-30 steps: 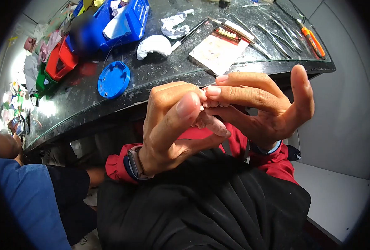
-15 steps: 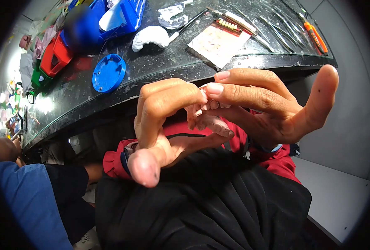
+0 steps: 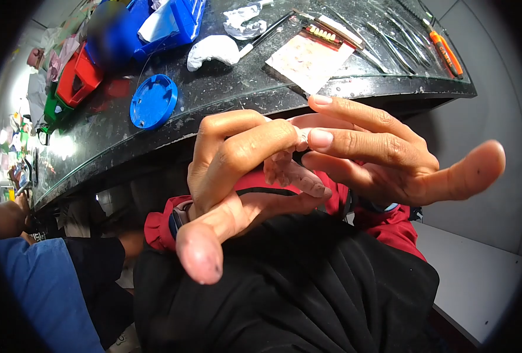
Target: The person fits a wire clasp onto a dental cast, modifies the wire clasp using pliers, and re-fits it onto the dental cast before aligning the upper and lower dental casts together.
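Observation:
Between my hands is a small pale pink and whitish dental model [image 3: 284, 167] with tooth-like shapes, partly hidden by fingers. My left hand [image 3: 231, 170] grips it, with fingers bent over its top and side and the thumb stretched toward the camera. From the right, my right hand [image 3: 384, 150] reaches to the model's upper edge with its fingertips; the thumb points away to the right. Whether those fingertips pinch a small piece is hidden. Beyond the hands, a pinkish-white square pad [image 3: 308, 63] carries a red strip of teeth [image 3: 324, 35].
A blue round lid [image 3: 154, 102], white plaster pieces [image 3: 214, 52], metal tools [image 3: 396, 46] and an orange-handled cutter [image 3: 446, 54] lie on the black bench [image 3: 214, 94]. Red [image 3: 78, 79] and blue bins [image 3: 181, 23] stand left. A seated person in blue [image 3: 43, 282] is at lower left.
My left thumb has swung down toward the camera. My right hand has shifted slightly right and its thumb has lowered outward. The fingers now cover more of the model's upper edge.

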`<state>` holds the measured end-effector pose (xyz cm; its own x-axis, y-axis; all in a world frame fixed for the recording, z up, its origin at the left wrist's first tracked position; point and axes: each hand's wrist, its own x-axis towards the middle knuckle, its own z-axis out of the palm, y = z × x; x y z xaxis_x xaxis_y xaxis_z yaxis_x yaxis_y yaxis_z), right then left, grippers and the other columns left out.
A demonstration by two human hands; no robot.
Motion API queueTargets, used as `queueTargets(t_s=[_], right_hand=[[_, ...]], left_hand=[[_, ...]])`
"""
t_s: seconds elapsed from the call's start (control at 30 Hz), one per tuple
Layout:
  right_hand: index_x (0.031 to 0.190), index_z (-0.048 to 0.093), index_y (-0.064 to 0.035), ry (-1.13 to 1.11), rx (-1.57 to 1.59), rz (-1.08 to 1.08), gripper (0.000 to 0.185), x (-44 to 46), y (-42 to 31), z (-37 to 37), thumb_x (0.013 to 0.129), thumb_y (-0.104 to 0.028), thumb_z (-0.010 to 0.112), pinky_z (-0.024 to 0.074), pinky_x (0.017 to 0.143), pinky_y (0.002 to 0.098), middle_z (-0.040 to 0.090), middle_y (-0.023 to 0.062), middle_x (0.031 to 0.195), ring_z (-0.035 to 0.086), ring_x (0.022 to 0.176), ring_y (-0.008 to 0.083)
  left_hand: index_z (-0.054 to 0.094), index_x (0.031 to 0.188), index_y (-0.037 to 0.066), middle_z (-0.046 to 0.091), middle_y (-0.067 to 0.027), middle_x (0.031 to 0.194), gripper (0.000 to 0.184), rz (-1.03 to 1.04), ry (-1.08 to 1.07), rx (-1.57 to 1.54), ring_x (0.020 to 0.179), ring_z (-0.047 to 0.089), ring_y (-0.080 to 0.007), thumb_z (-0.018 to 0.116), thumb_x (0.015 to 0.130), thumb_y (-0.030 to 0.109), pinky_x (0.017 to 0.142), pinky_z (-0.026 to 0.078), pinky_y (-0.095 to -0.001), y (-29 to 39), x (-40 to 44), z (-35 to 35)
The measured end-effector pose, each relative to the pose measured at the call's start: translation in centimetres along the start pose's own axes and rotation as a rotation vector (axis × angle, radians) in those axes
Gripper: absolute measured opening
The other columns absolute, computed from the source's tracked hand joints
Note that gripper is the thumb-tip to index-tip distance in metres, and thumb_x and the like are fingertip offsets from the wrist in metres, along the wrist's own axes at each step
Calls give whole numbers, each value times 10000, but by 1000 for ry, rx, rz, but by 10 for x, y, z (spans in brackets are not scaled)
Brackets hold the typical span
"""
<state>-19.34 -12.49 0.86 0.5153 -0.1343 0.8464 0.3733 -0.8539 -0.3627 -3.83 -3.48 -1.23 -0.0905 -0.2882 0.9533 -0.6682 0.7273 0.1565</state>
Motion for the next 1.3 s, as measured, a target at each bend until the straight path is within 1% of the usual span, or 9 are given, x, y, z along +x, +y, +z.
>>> queueTargets(t_s=[0.13,0.23,0.57,0.7,0.9,1.0,1.07,1.17,1.3], right_hand=[[1041,558,121,-57,32,11,358,0,-1,-4,741,29,731,581,719,428,625,299,959,658,896,381],[989,575,106,23,-110,-53,357,3,0,1,696,37,765,590,706,408,661,216,903,664,879,357],[960,593,85,-32,-77,34,388,9,4,-2,630,55,795,582,684,343,655,141,829,659,809,277],[976,589,89,49,63,48,381,6,9,5,648,62,781,578,679,320,642,145,840,651,802,262],[988,597,77,88,179,70,347,1,13,8,681,61,757,564,704,302,627,141,887,640,828,237],[995,601,71,102,227,82,330,-1,14,9,698,61,745,558,716,293,619,139,911,635,840,225],[999,604,68,115,262,87,319,-3,15,10,709,61,737,553,724,287,614,138,927,631,849,217],[1005,608,62,136,326,93,303,-5,14,9,726,61,726,546,736,278,606,136,951,625,861,205],[1013,613,54,176,431,102,282,-10,16,10,748,60,710,537,753,266,596,133,982,618,878,189]], left_hand=[[459,1134,73,494,-74,995,827,-8,4,-8,822,526,-158,937,468,183,660,452,-252,0,0,1],[454,1136,69,489,-74,996,834,-56,-42,-33,826,526,-152,940,468,183,671,451,-252,2,0,-2],[440,1140,56,472,-72,1004,851,-440,-318,-183,834,524,-132,948,469,183,697,449,-249,12,5,-23],[440,1132,52,466,-68,1020,831,-347,-303,-69,841,546,-131,944,483,177,688,479,-246,10,8,-20],[398,1162,35,475,-88,1045,852,-447,-304,-194,882,590,-152,930,508,155,714,531,-260,11,2,-20],[471,1212,22,528,-109,1063,803,-632,-117,-538,851,576,-137,880,521,25,686,504,-222,13,-8,-13],[427,1240,11,538,-140,1096,822,-397,14,-459,811,582,-138,873,550,45,691,503,-235,8,-7,0],[301,1298,69,526,-193,1130,966,-312,-138,-343,931,589,-210,897,539,96,714,535,-312,3,0,-10],[457,1198,43,565,-187,1127,750,-339,-214,-275,928,593,-234,865,581,169,747,513,-312,-1,-2,-13]])
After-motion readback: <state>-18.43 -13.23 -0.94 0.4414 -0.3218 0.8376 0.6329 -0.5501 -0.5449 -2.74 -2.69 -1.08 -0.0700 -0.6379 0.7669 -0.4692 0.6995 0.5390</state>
